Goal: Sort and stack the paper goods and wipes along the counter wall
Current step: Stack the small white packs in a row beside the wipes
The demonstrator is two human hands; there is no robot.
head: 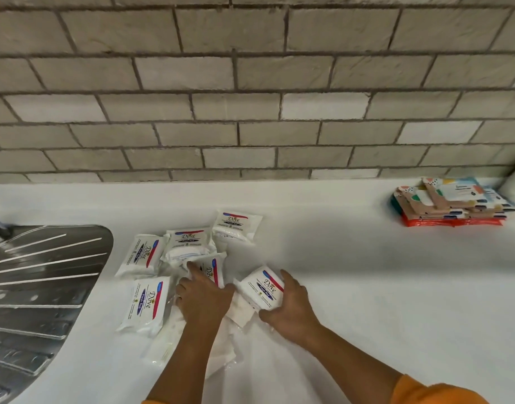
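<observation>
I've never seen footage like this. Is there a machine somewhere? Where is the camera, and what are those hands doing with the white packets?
There is no machine here: these are a person's two bare hands. The single picture comes from a wide-angle camera worn on the person's head. It looks forward and down, so the arms come in from the bottom edge. The right hand grips one white Dove pack between thumb and fingers. The left hand rests on a neighbouring pack. At least four more packs lie loose on the white counter. At far right, by the tiled wall, sits a stack of colourful packets. At left is a steel draining board.
</observation>
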